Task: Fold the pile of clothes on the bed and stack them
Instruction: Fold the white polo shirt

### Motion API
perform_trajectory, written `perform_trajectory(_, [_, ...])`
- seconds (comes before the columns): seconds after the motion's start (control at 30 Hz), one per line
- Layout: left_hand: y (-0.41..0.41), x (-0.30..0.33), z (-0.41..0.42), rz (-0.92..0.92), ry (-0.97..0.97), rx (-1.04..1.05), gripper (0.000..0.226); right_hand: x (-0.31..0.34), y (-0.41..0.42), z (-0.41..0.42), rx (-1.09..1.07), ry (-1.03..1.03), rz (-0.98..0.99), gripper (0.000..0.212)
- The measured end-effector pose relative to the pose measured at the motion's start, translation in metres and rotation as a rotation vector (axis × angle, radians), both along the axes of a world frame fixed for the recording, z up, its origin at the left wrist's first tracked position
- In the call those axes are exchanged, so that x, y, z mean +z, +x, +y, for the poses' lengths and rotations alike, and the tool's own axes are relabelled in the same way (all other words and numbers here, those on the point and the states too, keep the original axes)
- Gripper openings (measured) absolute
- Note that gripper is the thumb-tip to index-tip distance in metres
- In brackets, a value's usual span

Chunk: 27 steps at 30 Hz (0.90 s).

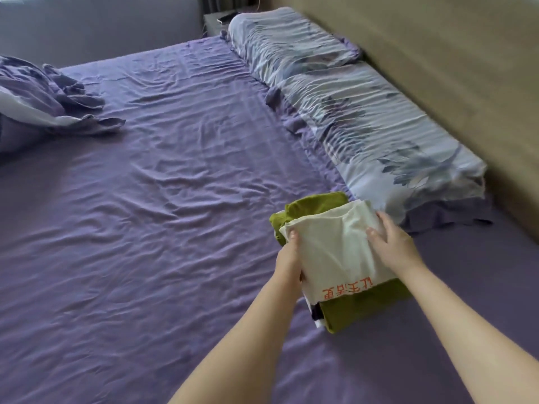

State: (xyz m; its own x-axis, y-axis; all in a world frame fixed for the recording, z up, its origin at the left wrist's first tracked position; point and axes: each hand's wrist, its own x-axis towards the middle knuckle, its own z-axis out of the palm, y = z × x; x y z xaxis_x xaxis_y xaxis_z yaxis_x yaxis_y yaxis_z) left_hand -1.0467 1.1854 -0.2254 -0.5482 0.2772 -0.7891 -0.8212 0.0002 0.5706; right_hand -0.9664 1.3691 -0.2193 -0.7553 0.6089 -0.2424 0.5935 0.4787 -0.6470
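- Two bare forearms reach in from the bottom edge, with no sleeve on either up to where they leave view.
- The left hand point(288, 258) shows no ring, watch or band at the wrist.
- The right hand point(392, 243) is likewise bare, with nothing worn on the wrist or fingers.
- Fingernails are short and unpainted, as far as the blur allows.

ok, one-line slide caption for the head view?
Both hands set a folded white shirt onto folded green clothes on the purple bed.

Folded stack point(341, 258) on bed point(145, 199) (beside pillows point(364, 118))
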Motion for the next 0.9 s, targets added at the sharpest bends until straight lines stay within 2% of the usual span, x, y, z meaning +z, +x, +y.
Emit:
perform_trajectory(0.07, [0.001,-0.003,0.002,0.053,-0.061,-0.029,0.048,-0.008,-0.003,0.002,0.009,-0.011,0.005,0.051])
perform_trajectory(0.1, [0.004,-0.005,0.001,0.174,-0.148,-0.037,0.043,-0.011,-0.002,0.001,0.017,0.067,0.009,0.050])
perform_trajectory(0.13, [0.009,-0.009,-0.003,0.376,-0.310,-0.052,0.041,-0.013,0.001,-0.002,0.041,0.201,0.030,0.049])
perform_trajectory(0.2, [0.023,-0.009,-0.013,0.935,-0.664,-0.069,0.037,-0.018,0.012,-0.013,0.162,0.460,0.134,0.045])
perform_trajectory(0.27, [0.037,-0.009,-0.010,1.404,-0.684,-0.238,0.034,-0.027,0.021,-0.027,0.290,0.569,0.181,0.049])
perform_trajectory(0.3, [0.041,-0.013,-0.006,1.527,-0.690,-0.402,0.034,-0.031,0.022,-0.033,0.338,0.568,0.132,0.055])
perform_trajectory(0.33, [0.042,-0.019,-0.002,1.544,-0.740,-0.582,0.036,-0.035,0.021,-0.036,0.371,0.540,0.046,0.064])
perform_trajectory(0.37, [0.040,-0.023,0.001,1.482,-0.798,-0.751,0.044,-0.040,0.020,-0.035,0.383,0.508,-0.042,0.074])
perform_trajectory(0.43, [0.029,-0.038,0.003,1.331,-0.870,-0.949,0.066,-0.055,0.014,-0.027,0.335,0.441,-0.163,0.081])
perform_trajectory(0.5, [0.019,-0.055,0.002,1.270,-0.913,-1.000,0.075,-0.068,0.006,-0.019,0.279,0.367,-0.237,0.079])
perform_trajectory(0.57, [0.011,-0.068,0.001,1.227,-0.926,-1.024,0.075,-0.078,-0.003,-0.015,0.260,0.334,-0.302,0.077])
perform_trajectory(0.77, [0.003,-0.101,0.008,1.157,-0.869,-0.990,0.075,-0.102,-0.018,-0.007,0.258,0.369,-0.416,0.077])
perform_trajectory(0.9, [-0.006,-0.093,0.013,1.081,-0.849,-1.100,0.077,-0.093,-0.028,-0.006,0.287,0.341,-0.520,0.071])
